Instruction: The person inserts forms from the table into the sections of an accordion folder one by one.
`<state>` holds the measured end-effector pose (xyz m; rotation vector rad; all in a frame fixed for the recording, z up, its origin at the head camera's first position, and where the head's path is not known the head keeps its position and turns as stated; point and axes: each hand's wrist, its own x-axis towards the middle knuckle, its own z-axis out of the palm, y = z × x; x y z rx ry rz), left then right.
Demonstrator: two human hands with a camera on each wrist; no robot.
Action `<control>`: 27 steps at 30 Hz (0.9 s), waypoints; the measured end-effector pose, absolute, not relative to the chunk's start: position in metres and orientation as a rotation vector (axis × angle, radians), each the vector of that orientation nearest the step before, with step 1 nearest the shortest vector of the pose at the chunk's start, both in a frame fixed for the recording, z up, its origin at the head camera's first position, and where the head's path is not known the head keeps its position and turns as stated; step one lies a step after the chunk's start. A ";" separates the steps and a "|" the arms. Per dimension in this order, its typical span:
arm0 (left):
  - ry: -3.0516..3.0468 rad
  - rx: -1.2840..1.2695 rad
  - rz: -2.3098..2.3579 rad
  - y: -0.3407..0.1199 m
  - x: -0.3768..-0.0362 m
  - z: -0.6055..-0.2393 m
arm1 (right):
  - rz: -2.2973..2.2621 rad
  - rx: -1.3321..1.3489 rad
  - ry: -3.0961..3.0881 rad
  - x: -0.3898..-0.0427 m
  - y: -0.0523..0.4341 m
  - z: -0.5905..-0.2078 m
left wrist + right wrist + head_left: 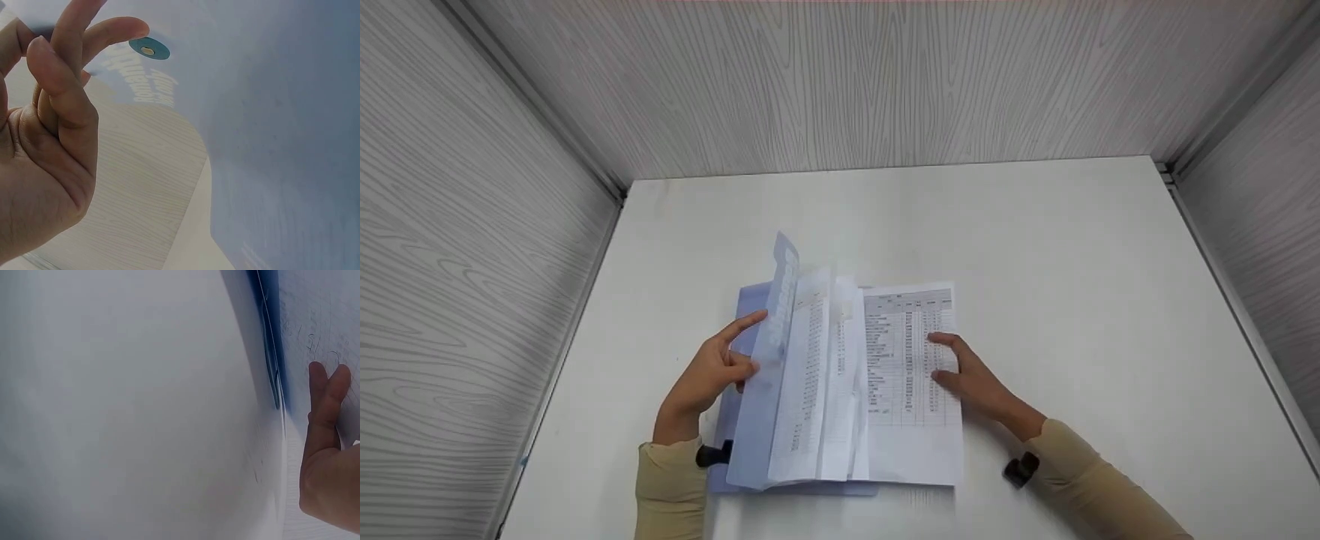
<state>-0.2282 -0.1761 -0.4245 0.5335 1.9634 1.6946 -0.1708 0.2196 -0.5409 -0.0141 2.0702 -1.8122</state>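
A translucent blue folder (746,300) lies open on the white table (1072,300). Its front cover (776,352) stands nearly upright, with a few printed pages (817,390) fanned up beside it. My left hand (712,375) props the cover from the left with straight fingertips; the left wrist view shows a finger of that hand (50,140) touching the cover (270,140) near a round snap button (149,49). My right hand (971,375) rests flat on the printed sheet (911,420) lying at the right. In the right wrist view its fingers (326,416) press on that sheet (326,326).
Grey wood-grain walls (472,262) close the table on the left, back and right. Bare tabletop surrounds the folder on all sides. A small black wrist mount (1020,470) sits on my right sleeve.
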 end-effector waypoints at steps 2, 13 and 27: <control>1.970 0.537 1.688 -0.177 -0.228 -0.425 | -1.828 -0.057 2.028 -0.169 0.220 -0.542; 1.994 0.564 1.671 -0.177 -0.228 -0.425 | -1.746 -0.049 2.093 -0.171 0.213 -0.537; 1.987 0.538 1.674 -0.175 -0.227 -0.424 | -1.702 -0.084 2.113 -0.188 0.190 -0.538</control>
